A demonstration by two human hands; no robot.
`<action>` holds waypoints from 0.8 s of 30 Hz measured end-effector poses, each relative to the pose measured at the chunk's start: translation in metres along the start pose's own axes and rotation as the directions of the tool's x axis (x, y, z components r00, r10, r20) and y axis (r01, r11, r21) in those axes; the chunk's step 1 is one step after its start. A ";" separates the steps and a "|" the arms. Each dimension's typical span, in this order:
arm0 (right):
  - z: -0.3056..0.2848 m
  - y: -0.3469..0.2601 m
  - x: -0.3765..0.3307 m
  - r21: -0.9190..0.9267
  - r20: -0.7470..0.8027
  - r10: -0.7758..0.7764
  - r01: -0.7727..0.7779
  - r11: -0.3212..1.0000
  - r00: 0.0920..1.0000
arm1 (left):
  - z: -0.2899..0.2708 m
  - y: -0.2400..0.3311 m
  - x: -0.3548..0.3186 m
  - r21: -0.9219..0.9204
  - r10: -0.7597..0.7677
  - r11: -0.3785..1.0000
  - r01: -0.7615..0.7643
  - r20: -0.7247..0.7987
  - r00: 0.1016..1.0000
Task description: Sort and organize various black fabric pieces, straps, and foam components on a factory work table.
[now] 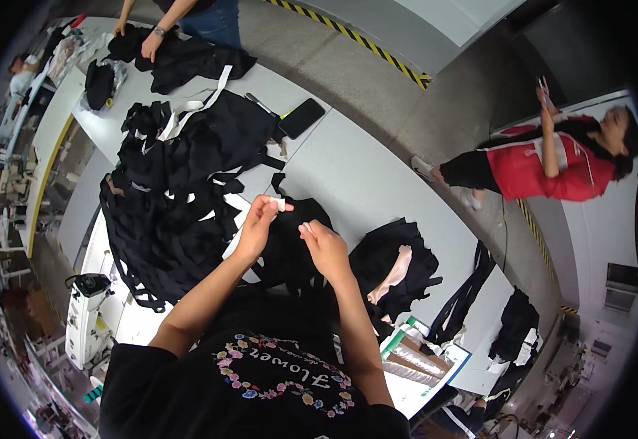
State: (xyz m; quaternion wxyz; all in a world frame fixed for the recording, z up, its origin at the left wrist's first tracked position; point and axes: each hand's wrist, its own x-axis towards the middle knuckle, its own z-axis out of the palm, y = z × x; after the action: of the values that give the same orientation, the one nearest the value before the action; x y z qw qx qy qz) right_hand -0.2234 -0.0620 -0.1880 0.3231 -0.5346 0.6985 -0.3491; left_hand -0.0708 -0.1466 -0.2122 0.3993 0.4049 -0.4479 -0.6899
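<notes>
My left hand pinches a small white scrap between thumb and fingers. To its right, my right hand is closed, with a tiny pale bit at its fingertips that I cannot make out. Both hands are over a black cloth piece on the pale table. Left of them spreads a big heap of black cloth pieces and straps.
Farther off lie a black phone, a pen and a white strip. Rightward are another black cloth pile and an open carton. A white sewing machine stands left. Two other people stand beyond the table.
</notes>
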 end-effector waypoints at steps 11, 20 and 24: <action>-0.041 -0.042 0.035 -0.123 0.041 -0.257 0.260 0.958 0.966 | 0.018 0.046 0.006 0.500 -0.194 0.860 -0.099 0.500 0.844; -0.052 -0.016 0.040 0.475 0.270 0.131 -0.250 0.844 0.954 | 0.013 0.036 0.014 0.326 -0.209 0.944 0.045 0.489 0.847; -0.056 -0.010 0.025 0.438 0.290 0.124 -0.247 0.865 0.949 | 0.004 0.031 0.019 0.310 -0.271 0.944 0.115 0.527 0.805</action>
State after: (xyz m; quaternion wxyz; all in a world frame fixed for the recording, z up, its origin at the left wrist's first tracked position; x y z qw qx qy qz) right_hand -0.2699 -0.0803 -0.1507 0.5611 -0.4104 0.5949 -0.4036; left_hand -0.0755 -0.1714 -0.1859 0.1192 0.2766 -0.5888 -0.7500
